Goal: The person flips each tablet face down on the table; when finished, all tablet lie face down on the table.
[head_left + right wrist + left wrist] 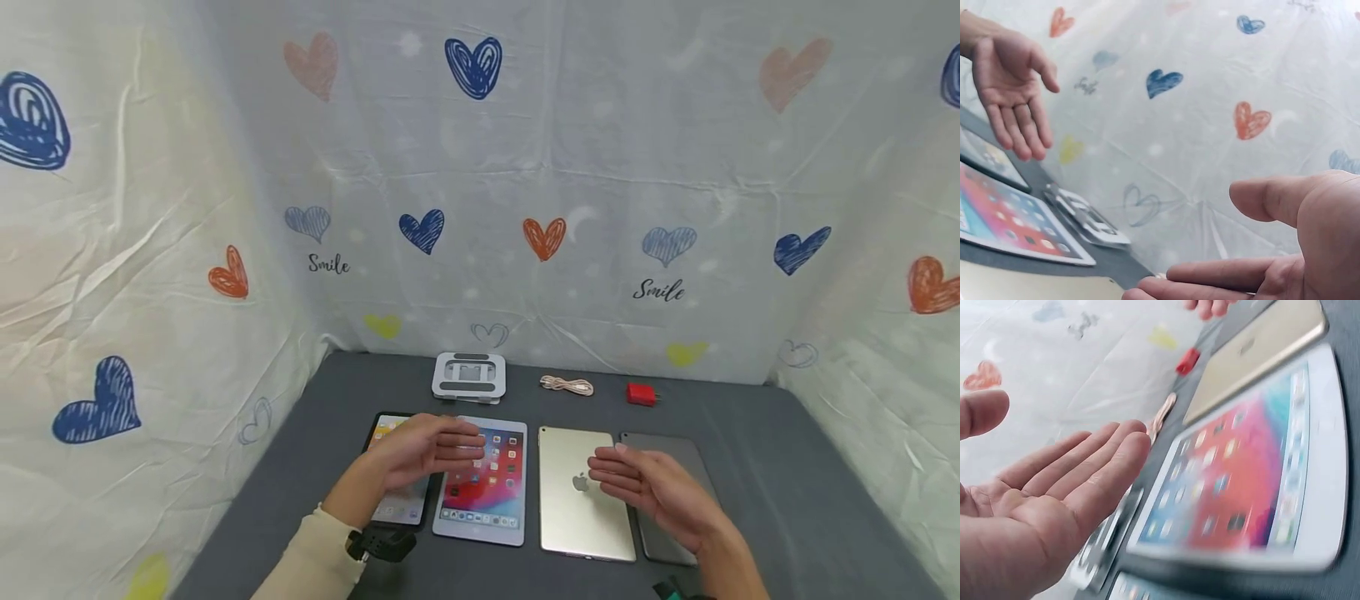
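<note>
Both hands hover over a row of tablets, fingers extended and palms facing each other, holding nothing. My left hand (427, 450) is above a black-edged tablet (401, 510) and a white tablet with a lit screen (480, 521); the left wrist view shows its straight fingers (1104, 469) beside that white tablet (1329, 487). My right hand (652, 483) is over a gold tablet lying back up (585, 525) and partly covers a dark grey tablet (675, 450). In the right wrist view the thumb of my right hand (1297, 231) stands apart from its fingers.
Behind the tablets, a grey-white folding stand (469, 387), a coiled pale cable (567, 385) and a red plug adapter (641, 394) lie along the back of the dark table (330, 417). A white cloth (480, 167) with printed hearts hangs behind and at both sides.
</note>
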{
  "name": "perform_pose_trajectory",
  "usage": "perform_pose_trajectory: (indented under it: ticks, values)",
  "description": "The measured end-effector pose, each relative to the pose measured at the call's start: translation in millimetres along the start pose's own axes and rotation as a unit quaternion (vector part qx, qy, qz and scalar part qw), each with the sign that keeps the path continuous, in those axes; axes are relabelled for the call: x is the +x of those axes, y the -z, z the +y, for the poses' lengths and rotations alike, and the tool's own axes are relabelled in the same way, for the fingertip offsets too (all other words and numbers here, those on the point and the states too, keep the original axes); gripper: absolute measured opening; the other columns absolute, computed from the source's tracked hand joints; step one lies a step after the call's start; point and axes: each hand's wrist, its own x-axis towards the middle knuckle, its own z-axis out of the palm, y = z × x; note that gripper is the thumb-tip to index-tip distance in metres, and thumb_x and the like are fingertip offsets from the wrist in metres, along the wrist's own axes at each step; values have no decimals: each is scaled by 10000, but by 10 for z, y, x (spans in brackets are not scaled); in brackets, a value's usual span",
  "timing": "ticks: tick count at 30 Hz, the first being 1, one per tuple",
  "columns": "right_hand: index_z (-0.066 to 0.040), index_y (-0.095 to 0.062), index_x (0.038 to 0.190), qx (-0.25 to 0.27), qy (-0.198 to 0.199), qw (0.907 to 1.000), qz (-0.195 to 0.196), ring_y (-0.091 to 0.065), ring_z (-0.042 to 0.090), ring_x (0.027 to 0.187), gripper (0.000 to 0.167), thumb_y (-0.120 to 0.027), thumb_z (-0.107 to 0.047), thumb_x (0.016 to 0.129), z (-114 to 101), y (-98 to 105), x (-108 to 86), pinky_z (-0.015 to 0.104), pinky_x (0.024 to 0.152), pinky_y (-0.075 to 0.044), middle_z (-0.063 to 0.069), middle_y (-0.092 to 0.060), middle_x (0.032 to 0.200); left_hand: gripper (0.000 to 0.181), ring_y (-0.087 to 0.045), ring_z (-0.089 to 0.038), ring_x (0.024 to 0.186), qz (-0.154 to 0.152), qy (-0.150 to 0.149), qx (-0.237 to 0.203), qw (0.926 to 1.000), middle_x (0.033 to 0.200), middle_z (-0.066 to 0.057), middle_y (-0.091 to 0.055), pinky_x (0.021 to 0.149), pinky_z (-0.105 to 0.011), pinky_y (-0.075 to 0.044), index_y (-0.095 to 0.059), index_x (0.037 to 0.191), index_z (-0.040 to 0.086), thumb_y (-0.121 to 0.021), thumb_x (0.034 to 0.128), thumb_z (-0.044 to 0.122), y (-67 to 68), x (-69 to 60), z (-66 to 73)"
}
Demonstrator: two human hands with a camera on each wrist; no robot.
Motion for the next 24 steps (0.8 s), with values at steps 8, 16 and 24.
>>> perform_pose_trajectory:
  ticks: [8, 16, 24]
  values:
    - [191, -273, 1632, 337, -104, 9993, -137, -634, 281, 1443, 730, -470, -359, 1193, 129, -249, 270, 399, 1203, -528, 307, -488, 1644, 559, -624, -456, 1422, 536, 173, 246, 9981, 1559, -349, -565, 1132, -484, -589, -495, 1531, -154, -544, 1157, 259, 332, -172, -7]
    - [176, -335, 1613, 629, -610, 9962, 20, -618, 354, 1451, 735, -476, -403, 1183, 234, -542, 504, 487, 1227, -506, 326, -510, 1622, 513, -764, -365, 1195, 1062, 664, 758, 9892, 1361, -257, -723, 1008, -445, -665, -628, 1364, -116, -600, 1125, 338, 337, -174, -74]
    - [190, -355, 1590, 555, -795, 9948, 307, -589, 411, 1463, 712, -472, -383, 1183, 284, -688, 590, 555, 1254, -462, 358, -498, 1609, 554, -770, -362, 1168, 1237, 642, 860, 9865, 1361, -275, -697, 988, -456, -671, -608, 1378, -130, -644, 1103, 349, 258, -179, -120]
